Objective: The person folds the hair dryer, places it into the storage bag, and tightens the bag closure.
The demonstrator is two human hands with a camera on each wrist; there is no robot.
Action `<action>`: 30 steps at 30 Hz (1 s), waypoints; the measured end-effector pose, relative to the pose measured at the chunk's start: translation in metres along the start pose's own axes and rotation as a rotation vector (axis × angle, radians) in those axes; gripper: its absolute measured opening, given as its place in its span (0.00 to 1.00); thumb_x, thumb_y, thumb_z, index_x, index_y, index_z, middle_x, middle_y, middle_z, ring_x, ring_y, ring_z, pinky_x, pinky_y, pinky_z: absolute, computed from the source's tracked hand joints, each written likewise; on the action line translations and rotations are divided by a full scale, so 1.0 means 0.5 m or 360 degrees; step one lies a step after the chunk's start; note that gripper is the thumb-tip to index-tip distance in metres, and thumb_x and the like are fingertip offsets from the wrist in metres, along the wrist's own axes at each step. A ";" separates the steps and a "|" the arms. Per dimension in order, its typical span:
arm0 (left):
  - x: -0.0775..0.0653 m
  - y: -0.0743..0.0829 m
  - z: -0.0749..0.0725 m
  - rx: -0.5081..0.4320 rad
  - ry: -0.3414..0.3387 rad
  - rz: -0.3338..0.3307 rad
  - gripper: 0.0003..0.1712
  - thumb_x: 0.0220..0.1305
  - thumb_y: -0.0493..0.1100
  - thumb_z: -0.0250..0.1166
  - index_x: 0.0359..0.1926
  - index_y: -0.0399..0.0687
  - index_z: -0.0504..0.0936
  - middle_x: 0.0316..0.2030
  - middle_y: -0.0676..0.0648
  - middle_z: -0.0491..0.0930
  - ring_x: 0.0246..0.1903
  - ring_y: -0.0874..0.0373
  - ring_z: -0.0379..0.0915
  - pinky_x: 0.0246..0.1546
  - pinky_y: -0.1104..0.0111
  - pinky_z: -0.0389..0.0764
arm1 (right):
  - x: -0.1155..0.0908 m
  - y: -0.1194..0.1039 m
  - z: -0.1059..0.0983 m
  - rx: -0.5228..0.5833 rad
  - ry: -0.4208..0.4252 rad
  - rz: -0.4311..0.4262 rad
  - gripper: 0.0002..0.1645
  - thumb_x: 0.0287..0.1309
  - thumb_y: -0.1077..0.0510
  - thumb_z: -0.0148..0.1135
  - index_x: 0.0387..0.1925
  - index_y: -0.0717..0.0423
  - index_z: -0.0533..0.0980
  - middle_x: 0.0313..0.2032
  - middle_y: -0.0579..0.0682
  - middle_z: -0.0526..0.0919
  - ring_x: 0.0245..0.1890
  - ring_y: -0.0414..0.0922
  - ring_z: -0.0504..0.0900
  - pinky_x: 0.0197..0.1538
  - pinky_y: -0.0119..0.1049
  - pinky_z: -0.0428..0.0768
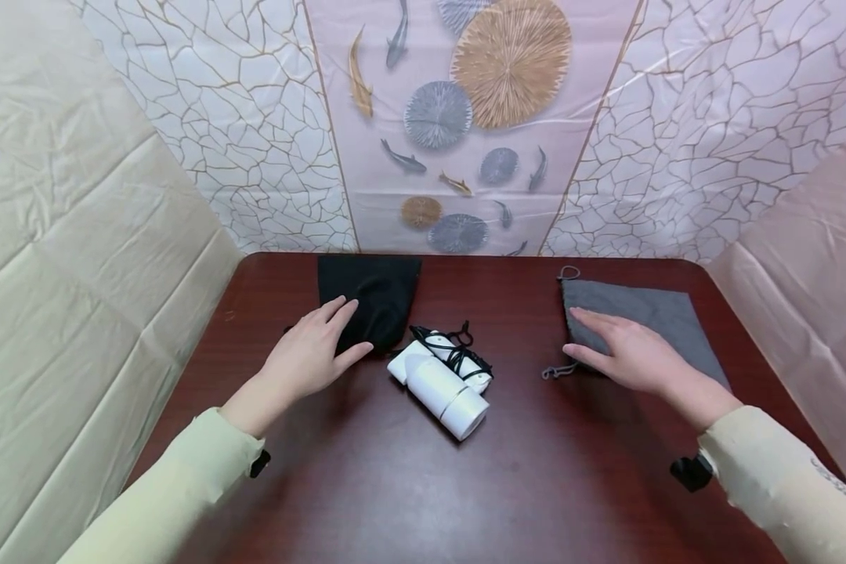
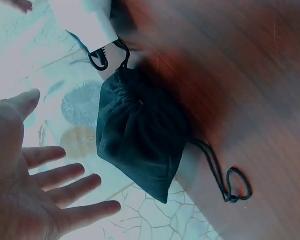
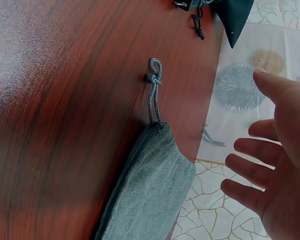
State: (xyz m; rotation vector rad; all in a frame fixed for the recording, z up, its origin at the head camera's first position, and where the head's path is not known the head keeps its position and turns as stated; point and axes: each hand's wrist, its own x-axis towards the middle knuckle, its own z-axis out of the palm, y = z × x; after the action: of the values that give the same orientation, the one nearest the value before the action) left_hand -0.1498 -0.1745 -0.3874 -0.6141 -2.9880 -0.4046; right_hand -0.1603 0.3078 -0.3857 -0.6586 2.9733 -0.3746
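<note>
A black drawstring pouch [image 1: 377,298] lies at the table's back left, its neck gathered and a cord loop lying out in the left wrist view [image 2: 140,135]. My left hand [image 1: 310,348] hovers by its near left side, fingers spread and holding nothing. To the right of the pouch is a white folded hair dryer [image 1: 444,388], with black cord wound round its handle. On the right side a grey drawstring pouch [image 1: 641,313] lies flat, with knotted cords at its left corners. Above that pouch is my right hand [image 1: 627,352], its fingers extended and nothing in them.
The dark red wooden table [image 1: 423,493] runs back to a patterned curtain [image 1: 437,172]. Pale cloth walls [image 1: 113,251] stand at both sides. A small black device [image 1: 692,472] sits at the right wrist.
</note>
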 end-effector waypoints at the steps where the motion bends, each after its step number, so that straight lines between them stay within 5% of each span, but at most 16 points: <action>1: -0.004 -0.001 0.001 -0.0017 -0.0007 -0.0038 0.44 0.76 0.61 0.65 0.80 0.39 0.66 0.77 0.32 0.65 0.74 0.32 0.66 0.70 0.39 0.72 | 0.001 0.001 0.001 -0.0004 -0.0003 0.0008 0.45 0.76 0.40 0.62 0.79 0.65 0.64 0.73 0.71 0.70 0.72 0.70 0.71 0.68 0.69 0.72; 7: -0.024 -0.001 0.014 -0.0092 -0.0079 -0.0192 0.48 0.77 0.63 0.62 0.82 0.36 0.60 0.79 0.31 0.60 0.76 0.32 0.62 0.70 0.37 0.71 | 0.015 0.018 0.010 -0.0080 -0.0062 0.0081 0.47 0.76 0.36 0.60 0.78 0.66 0.65 0.71 0.74 0.71 0.69 0.72 0.73 0.65 0.71 0.74; 30: -0.056 0.035 0.073 -0.0150 -0.0076 -0.0140 0.48 0.75 0.62 0.65 0.79 0.32 0.63 0.76 0.28 0.65 0.71 0.32 0.70 0.69 0.42 0.74 | 0.157 0.121 0.036 -0.0357 -0.0380 0.0372 0.41 0.79 0.36 0.55 0.67 0.71 0.76 0.60 0.74 0.81 0.56 0.70 0.82 0.52 0.66 0.83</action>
State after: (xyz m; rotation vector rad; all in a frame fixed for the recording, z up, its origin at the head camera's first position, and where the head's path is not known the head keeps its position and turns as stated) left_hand -0.1177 -0.1598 -0.4214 -0.5076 -3.0646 -0.5466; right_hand -0.2536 0.3236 -0.4198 -0.3358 2.8384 0.0519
